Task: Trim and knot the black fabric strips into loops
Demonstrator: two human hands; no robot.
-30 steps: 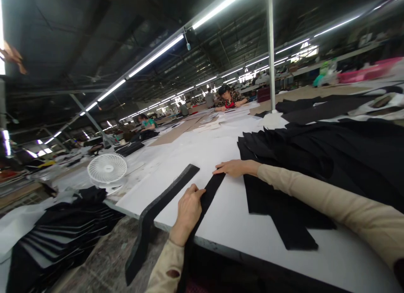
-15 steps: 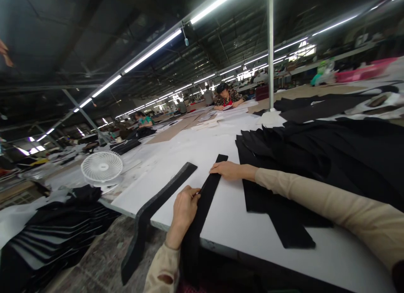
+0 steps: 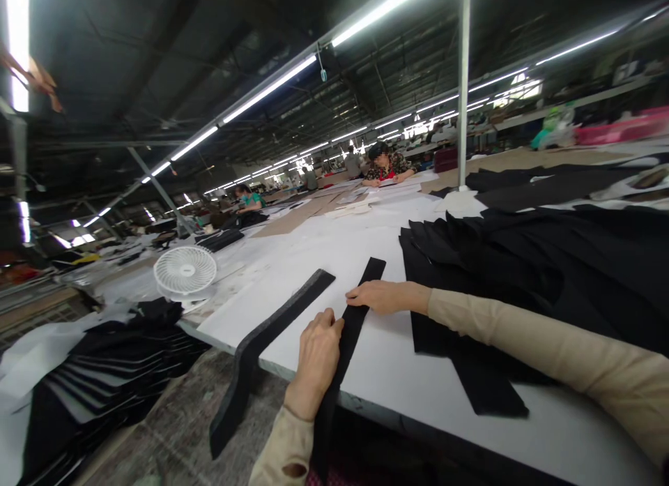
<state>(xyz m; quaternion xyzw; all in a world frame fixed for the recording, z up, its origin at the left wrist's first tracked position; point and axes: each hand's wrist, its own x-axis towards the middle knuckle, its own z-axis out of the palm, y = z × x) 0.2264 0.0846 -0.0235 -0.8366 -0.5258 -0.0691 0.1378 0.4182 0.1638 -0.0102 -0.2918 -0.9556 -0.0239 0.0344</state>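
Observation:
A long black fabric strip point(image 3: 356, 336) lies on the white table point(image 3: 387, 381) and hangs over its near edge. My left hand point(image 3: 320, 350) pinches the strip's left edge near the table's front. Farther up the same strip, my right hand point(image 3: 384, 295) is closed on its left edge, fingertips pressed together. To the left lies a second black strip point(image 3: 282, 312) with a greyish edge, its lower end drooping off the table. Right of my hands, black fabric pieces point(image 3: 491, 263) are heaped, partly under my right forearm.
A white fan point(image 3: 185, 270) stands at the left. Below it is a stack of black and white fabric pieces point(image 3: 104, 374). A metal post point(image 3: 463, 88) rises from the table at the back right. A person point(image 3: 387, 166) works at the far end.
The view has shifted slightly, so the scene sits farther right. My right hand has slid a little down along the strip, closer to my left hand. Both hands stay on the strip.

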